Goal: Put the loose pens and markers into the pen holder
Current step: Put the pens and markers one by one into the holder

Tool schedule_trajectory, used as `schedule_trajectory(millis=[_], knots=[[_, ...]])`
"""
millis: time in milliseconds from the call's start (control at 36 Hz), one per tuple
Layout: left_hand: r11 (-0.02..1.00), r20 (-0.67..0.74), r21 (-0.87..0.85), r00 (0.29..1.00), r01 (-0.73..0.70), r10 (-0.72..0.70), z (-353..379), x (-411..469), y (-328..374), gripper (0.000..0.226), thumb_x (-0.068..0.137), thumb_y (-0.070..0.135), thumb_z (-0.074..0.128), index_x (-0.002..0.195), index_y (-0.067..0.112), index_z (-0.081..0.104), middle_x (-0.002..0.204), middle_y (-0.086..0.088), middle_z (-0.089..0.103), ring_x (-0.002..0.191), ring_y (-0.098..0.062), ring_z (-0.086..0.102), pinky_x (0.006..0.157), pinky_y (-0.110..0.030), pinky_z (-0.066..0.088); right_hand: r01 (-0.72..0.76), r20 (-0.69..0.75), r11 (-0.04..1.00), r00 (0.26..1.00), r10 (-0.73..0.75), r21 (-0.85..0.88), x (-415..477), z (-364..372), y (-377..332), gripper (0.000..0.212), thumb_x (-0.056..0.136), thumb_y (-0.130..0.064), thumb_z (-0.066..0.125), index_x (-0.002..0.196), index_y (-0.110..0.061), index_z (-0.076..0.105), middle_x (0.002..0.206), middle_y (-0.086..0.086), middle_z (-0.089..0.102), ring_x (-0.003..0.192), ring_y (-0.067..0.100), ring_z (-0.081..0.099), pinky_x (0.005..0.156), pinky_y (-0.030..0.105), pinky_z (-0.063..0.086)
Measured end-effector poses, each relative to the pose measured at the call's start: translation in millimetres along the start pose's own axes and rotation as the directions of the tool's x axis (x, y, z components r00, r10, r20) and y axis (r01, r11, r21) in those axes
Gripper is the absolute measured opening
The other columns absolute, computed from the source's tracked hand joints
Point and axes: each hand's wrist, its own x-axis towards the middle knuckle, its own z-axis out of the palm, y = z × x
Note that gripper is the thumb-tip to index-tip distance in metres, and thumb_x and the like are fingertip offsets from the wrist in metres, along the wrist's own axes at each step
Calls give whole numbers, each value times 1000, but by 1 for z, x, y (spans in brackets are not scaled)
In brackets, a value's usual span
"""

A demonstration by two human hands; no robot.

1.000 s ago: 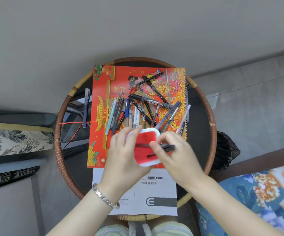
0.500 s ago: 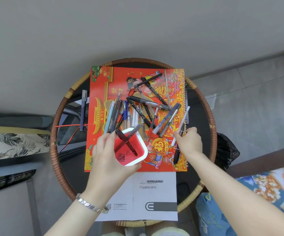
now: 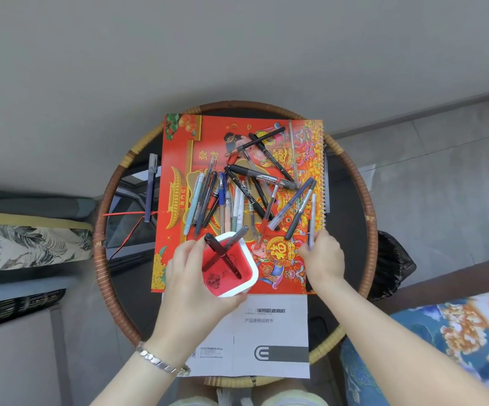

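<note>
A white pen holder with a red inside [image 3: 249, 275] stands on the near part of a red calendar [image 3: 179, 159]. My left hand [image 3: 192, 276] wraps around it from the left. Two dark pens [image 3: 222, 257] lean crossed inside it. Several loose pens and markers [image 3: 246, 194] lie in a heap on the calendar beyond the holder. My right hand [image 3: 322, 259] is at the calendar's right edge, fingers closed on a pale lilac pen [image 3: 312, 218] and a thin dark one beside it. A grey pen [image 3: 150, 186] lies alone on the glass at the left.
Everything rests on a round glass table with a woven rattan rim [image 3: 99, 259]. A white manual [image 3: 269, 341] lies under the calendar's near edge. A red cord [image 3: 126, 213] trails left. A black bag [image 3: 392, 265] sits right of the table; cushions flank both sides.
My right hand dropped a black pen into the holder, then moved right to the calendar's edge and closed on the lilac pen. My left hand kept hold of the holder.
</note>
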Motion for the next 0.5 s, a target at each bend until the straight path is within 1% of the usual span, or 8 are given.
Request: schedule_trajectory(millis=[111, 194, 278, 333, 361, 389, 444, 500], knots=[[1000, 0, -22, 1000, 8, -8, -3, -3, -3, 81, 55, 36, 86, 124, 36, 44, 117, 15, 37, 117, -7, 36, 85, -10, 29, 32, 91, 995, 995, -41, 93, -1, -1, 1, 14, 90, -14, 53, 89, 0, 54, 88, 16, 58, 67, 24, 58, 55, 33, 47], [999, -6, -37, 1000, 13, -14, -5, -5, -5, 81, 54, 37, 86, 123, 39, 44, 116, 14, 39, 116, -7, 38, 84, -9, 32, 32, 181, 963, 980, -83, 268, -16, -18, -8, 18, 95, -14, 43, 85, -1, 50, 83, 17, 51, 61, 20, 45, 52, 28, 36], [999, -8, -36, 1000, 19, -19, -7, -7, -6, 82, 54, 41, 86, 124, 38, 44, 117, 14, 38, 116, -7, 38, 87, -12, 35, 18, 240, 902, 961, -134, 432, -39, -51, -26, 23, 100, -22, 32, 91, -11, 50, 85, 8, 56, 73, 15, 53, 61, 27, 43], [999, -2, -38, 1000, 25, -25, -10, -7, -5, 82, 54, 43, 85, 123, 39, 43, 117, 14, 38, 116, -8, 38, 91, -21, 40, 47, 305, 850, 922, -239, 524, -57, -76, -38, 24, 101, -25, 30, 88, -17, 50, 76, 4, 55, 71, 16, 54, 70, 36, 49], [999, 6, -40, 1000, 29, -29, -11, -7, -4, 81, 54, 42, 85, 123, 39, 43, 116, 14, 38, 116, -9, 38, 92, -24, 42, 36, 352, 808, 888, -295, 588, -66, -88, -43, 23, 100, -24, 31, 88, -16, 48, 68, 3, 52, 64, 18, 53, 67, 42, 52], [998, 14, -44, 999, 35, -34, -13, -7, -3, 80, 54, 40, 84, 123, 39, 43, 115, 13, 38, 115, -9, 38, 93, -27, 44, 14, 394, 771, 854, -340, 636, -74, -98, -47, 21, 100, -22, 33, 87, -14, 48, 61, 1, 48, 54, 18, 51, 57, 40, 54], [998, 28, -48, 999, 45, -44, -17, -6, -1, 78, 54, 37, 83, 121, 38, 44, 113, 13, 37, 115, -11, 37, 92, -32, 48, -19, 466, 762, 801, -376, 648, -85, -115, -53, 21, 98, -20, 38, 82, -16, 51, 57, 1, 44, 37, 14, 41, 35, 26, 41], [998, 38, -36, 998, 50, -48, -19, -7, 0, 76, 55, 36, 82, 120, 37, 43, 113, 12, 37, 116, -13, 37, 92, -30, 46, -32, 528, 820, 780, -337, 571, -92, -126, -60, 23, 96, -23, 43, 76, -23, 55, 57, 1, 43, 31, 9, 31, 31, 15, 26]])
